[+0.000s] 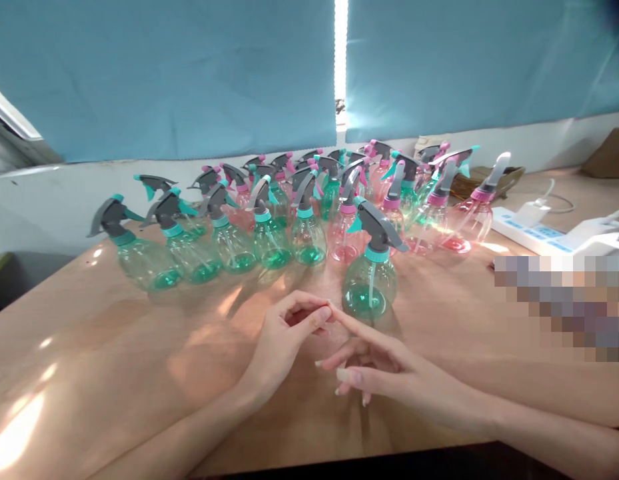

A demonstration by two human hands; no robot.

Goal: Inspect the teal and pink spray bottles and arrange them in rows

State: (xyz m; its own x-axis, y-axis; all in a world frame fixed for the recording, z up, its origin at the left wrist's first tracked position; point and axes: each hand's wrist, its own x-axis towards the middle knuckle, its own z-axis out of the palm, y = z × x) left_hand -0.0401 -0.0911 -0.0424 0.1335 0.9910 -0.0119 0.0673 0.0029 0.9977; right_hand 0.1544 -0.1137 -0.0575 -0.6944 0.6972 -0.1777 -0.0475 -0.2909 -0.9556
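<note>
Your left hand [284, 337]: fingers pressed together at right forefinger. Your right hand [396, 370]: fingers loosely spread. Front bottle [358, 293] upright just beyond, spray head [378, 223] fitted; bottles behind [272, 248] likewise. What's left: unclear.

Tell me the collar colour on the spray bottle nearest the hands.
The collar is turquoise, seen best in the head view.

The person's left hand [284, 337] and right hand [409, 373] are bare and slim, and both forearms [549, 430] are bare too, narrowing to slender wrists [246, 395]. I notice long nails [342, 375] on the right hand, reaching past the fingers [362, 328].
</note>
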